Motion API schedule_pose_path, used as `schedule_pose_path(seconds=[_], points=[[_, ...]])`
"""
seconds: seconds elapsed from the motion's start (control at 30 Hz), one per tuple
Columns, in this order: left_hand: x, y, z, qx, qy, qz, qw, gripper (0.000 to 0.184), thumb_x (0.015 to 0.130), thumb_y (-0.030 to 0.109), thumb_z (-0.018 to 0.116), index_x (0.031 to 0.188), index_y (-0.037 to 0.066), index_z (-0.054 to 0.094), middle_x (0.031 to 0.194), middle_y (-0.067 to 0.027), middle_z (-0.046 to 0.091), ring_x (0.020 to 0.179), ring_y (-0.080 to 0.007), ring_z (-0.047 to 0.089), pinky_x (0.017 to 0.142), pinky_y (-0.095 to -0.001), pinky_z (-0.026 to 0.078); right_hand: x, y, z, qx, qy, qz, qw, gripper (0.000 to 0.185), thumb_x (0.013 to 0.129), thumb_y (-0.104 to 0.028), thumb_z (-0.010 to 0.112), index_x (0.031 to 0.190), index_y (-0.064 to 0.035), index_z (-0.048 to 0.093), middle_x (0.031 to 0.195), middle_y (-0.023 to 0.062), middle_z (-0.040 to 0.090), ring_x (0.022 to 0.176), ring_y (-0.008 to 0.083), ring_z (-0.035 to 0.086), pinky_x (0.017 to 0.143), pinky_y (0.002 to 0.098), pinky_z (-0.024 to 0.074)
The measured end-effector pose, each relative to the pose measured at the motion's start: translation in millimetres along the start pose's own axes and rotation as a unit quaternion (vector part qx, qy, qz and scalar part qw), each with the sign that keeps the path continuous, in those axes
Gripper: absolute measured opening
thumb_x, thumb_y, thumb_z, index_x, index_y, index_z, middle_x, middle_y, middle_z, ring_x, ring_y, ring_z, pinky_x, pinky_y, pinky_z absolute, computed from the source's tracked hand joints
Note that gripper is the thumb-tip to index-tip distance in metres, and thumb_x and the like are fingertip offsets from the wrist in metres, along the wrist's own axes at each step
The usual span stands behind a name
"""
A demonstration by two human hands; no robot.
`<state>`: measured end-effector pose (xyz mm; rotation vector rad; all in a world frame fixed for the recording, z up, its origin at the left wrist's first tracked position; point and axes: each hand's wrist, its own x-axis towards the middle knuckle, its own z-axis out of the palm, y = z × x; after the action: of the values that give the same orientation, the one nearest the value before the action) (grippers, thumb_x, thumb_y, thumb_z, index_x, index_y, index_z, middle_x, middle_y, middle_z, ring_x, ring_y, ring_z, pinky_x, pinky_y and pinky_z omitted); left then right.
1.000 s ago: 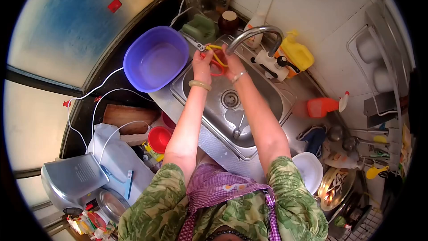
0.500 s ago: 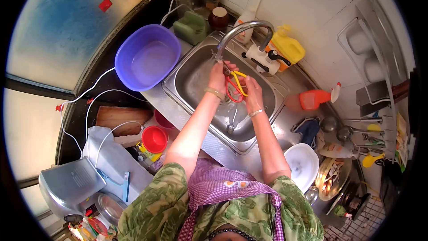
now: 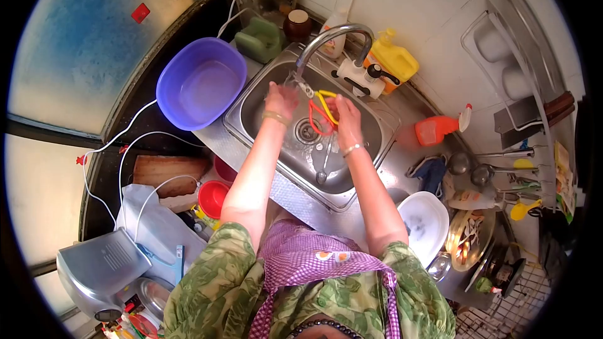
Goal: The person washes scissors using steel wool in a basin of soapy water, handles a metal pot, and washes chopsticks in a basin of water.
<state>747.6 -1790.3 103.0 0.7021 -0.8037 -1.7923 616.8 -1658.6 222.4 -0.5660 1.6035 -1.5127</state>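
Observation:
My right hand (image 3: 347, 120) grips a pair of scissors (image 3: 326, 98) with one yellow and one red handle, closed on the yellow one. The metal blades point up and left beneath the spout of the curved chrome faucet (image 3: 333, 31), where water splashes. To the left of the blades is my left hand (image 3: 280, 100), apart from the scissors, its fingers loosely stretched and partly blurred. Both hands are over the steel sink (image 3: 271, 150). A spoon (image 3: 322, 174) lies on the sink floor, below the drain (image 3: 308, 130).
A purple basin (image 3: 201, 81) stands left of the sink. Behind the faucet is a yellow bottle (image 3: 396, 56). On the right are a red spray bottle (image 3: 434, 130) and a white bowl (image 3: 424, 223). Ladles (image 3: 482, 172) hang along the right wall. A red cup (image 3: 213, 198) sits lower left.
My left hand has let go of the scissors and moved left. The scissors stay in my right hand, with the blades now showing under the spout. The view has shifted slightly.

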Motion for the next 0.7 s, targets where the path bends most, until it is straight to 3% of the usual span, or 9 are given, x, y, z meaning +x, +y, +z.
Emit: schedule_pose_path(seconds=[0.13,0.2,0.3,0.33,0.4,0.43,0.5,0.6,0.7], points=[[-50.2,59.6,46.4,-0.095,-0.041,-0.172,0.98,0.043,0.095,0.044,0.038,0.105,0.005,0.052,0.096,-0.0083,0.06,0.079,-0.0179,0.057,0.066,-0.034,0.047,51.0,38.0,28.0,0.096,-0.067,0.033,0.993,0.038,0.095,-0.035,0.042,0.101,0.0013,0.053,0.084,0.0123,0.059,0.062,0.0207,0.06,0.049,0.0269,0.0464],[-55.3,64.1,59.4,-0.166,-0.029,-0.209,0.963,0.033,0.097,0.032,0.036,0.104,0.004,0.051,0.086,-0.0071,0.06,0.061,-0.0154,0.054,0.052,-0.0267,0.046,17.6,-14.2,40.9,0.17,-0.135,0.121,0.969,0.037,0.096,-0.032,0.038,0.101,0.0021,0.052,0.087,0.0151,0.061,0.067,0.0221,0.06,0.054,0.0289,0.0486],[-67.9,83.2,73.2,-0.155,0.053,-0.228,0.96,0.029,0.098,0.028,0.036,0.104,0.004,0.052,0.086,-0.0079,0.06,0.06,-0.0169,0.053,0.053,-0.0307,0.047,6.9,-22.2,36.3,0.14,-0.179,0.107,0.968,0.038,0.096,-0.033,0.038,0.102,0.0016,0.052,0.089,0.0155,0.062,0.069,0.0212,0.061,0.055,0.0303,0.0499],[-69.9,85.2,71.5,-0.195,0.005,-0.227,0.954,0.028,0.098,0.025,0.035,0.104,0.003,0.051,0.091,-0.0099,0.061,0.069,-0.0193,0.059,0.06,-0.0329,0.05,6.1,-27.2,34.4,0.12,-0.194,0.127,0.965,0.037,0.095,-0.033,0.039,0.102,0.0009,0.053,0.089,0.0145,0.062,0.069,0.0203,0.061,0.057,0.0305,0.0498],[-76.5,85.6,72.1,-0.219,0.03,-0.259,0.94,0.027,0.097,0.024,0.036,0.105,0.003,0.051,0.094,-0.0107,0.061,0.078,-0.0208,0.061,0.068,-0.0342,0.051,4.8,-36.2,25.7,0.083,-0.22,0.165,0.958,0.035,0.095,-0.033,0.042,0.102,-0.0007,0.054,0.091,0.0125,0.063,0.07,0.0185,0.061,0.059,0.0307,0.0496],[-77.6,86.6,73.7,-0.23,0.04,-0.276,0.933,0.026,0.097,0.023,0.037,0.105,0.003,0.051,0.096,-0.0111,0.061,0.082,-0.0216,0.061,0.071,-0.0348,0.052,17.1,-28.7,17.5,-0.088,-0.192,0.028,0.977,0.033,0.093,-0.031,0.045,0.102,-0.0016,0.055,0.092,0.0124,0.063,0.07,0.0192,0.061,0.06,0.0309,0.0493],[-69.5,54.9,35.1,-0.195,0.045,-0.254,0.946,0.018,0.095,0.016,0.042,0.105,0.004,0.05,0.096,-0.0112,0.061,0.089,-0.0224,0.061,0.078,-0.0359,0.051,36.2,-23.9,3.5,-0.351,-0.06,-0.217,0.909,0.025,0.088,-0.024,0.051,0.102,-0.0038,0.057,0.093,0.0128,0.063,0.072,0.0232,0.061,0.065,0.0328,0.0477],[-91.8,68.5,37.9,-0.173,0.085,-0.227,0.955,0.013,0.093,0.012,0.045,0.103,0.004,0.049,0.095,-0.0115,0.061,0.088,-0.0219,0.061,0.076,-0.0359,0.052,18.7,-90.6,-18.3,-0.574,0.18,-0.448,0.662,0.018,0.082,-0.014,0.056,0.098,-0.0055,0.058,0.093,0.0152,0.059,0.084,0.0313,0.056,0.077,0.0393,0.0443],[-115.0,84.1,47.4,-0.116,0.128,-0.201,0.964,0.01,0.093,0.01,0.046,0.1,0.004,0.048,0.094,-0.0123,0.06,0.087,-0.022,0.061,0.075,-0.0346,0.053,31.5,-114.1,-55.4,-0.672,0.173,-0.309,0.651,0.016,0.083,-0.018,0.055,0.093,-0.0058,0.057,0.094,0.0153,0.056,0.09,0.0324,0.053,0.082,0.0427,0.0422]])
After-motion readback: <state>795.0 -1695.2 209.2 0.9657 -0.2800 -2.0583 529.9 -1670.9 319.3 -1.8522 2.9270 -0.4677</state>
